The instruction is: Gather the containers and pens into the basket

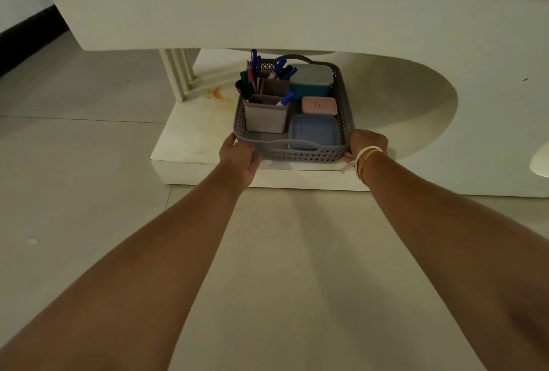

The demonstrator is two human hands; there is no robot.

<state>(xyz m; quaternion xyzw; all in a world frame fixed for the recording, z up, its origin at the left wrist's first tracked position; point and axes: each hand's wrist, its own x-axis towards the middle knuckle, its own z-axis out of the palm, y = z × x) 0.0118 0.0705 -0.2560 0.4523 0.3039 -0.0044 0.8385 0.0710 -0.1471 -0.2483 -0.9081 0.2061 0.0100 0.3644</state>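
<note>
Your fingers: left hand (237, 159) grips the basket (300, 154) at its near-left corner; right hand (367, 142) grips the near-right corner, fingers hidden behind the rim. Wrist bands (364, 159) on right.
Basket: grey, perforated, sits on the white lower shelf (190, 133) under the counter (208, 8).
Contents, near to far: blue lidded box (313, 131); taupe cup (265, 116) w/ pens (286, 98); pink box (319, 105); 2nd cup (274, 87) w/ more pens; teal box (310, 81).
</note>
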